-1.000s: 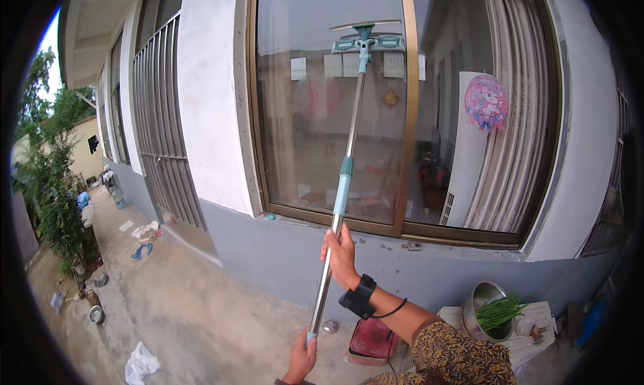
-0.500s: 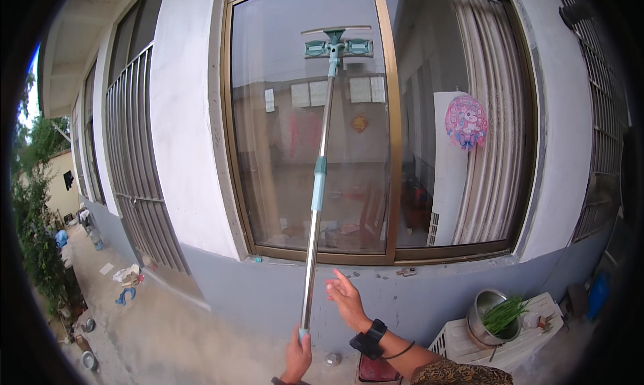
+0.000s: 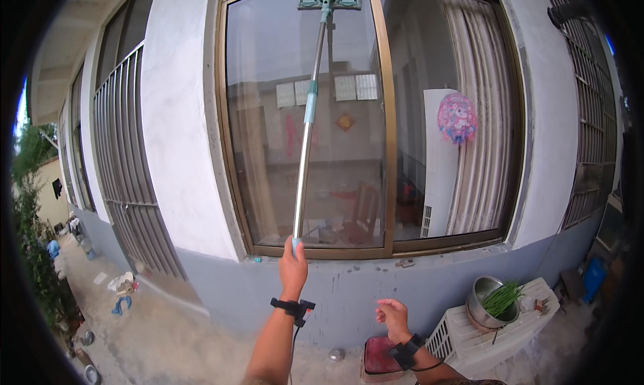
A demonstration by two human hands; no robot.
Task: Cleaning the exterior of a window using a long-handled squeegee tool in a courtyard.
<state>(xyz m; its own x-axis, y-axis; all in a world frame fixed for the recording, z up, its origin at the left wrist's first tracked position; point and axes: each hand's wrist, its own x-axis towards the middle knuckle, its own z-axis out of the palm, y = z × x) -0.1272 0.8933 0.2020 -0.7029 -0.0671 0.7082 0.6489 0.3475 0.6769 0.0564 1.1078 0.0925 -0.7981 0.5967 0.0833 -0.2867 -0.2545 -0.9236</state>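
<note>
My left hand (image 3: 292, 269) grips the lower end of a long window squeegee (image 3: 306, 147) with a silver pole and pale teal sleeves. Its teal head (image 3: 329, 1) is up at the top of the left window pane (image 3: 268, 56), with the blade partly cut off by the picture's upper edge. Lower and to the right, my right hand (image 3: 394, 316) is apart from the pole, its fingers loosely curled in with nothing in them. Both wrists wear dark straps with small devices.
A sill (image 3: 349, 261) runs below the window. At the right, a metal pot (image 3: 477, 298) with green stalks stands on a white outdoor unit (image 3: 463, 331). A red stool (image 3: 381, 355) stands on the ground by the wall. Rags (image 3: 123, 286) and plants (image 3: 33, 231) are at the left.
My left hand has raised the squeegee, and its head has slid up the pane. My right hand has dropped down and right, away from the pole, its fingers now curled.
</note>
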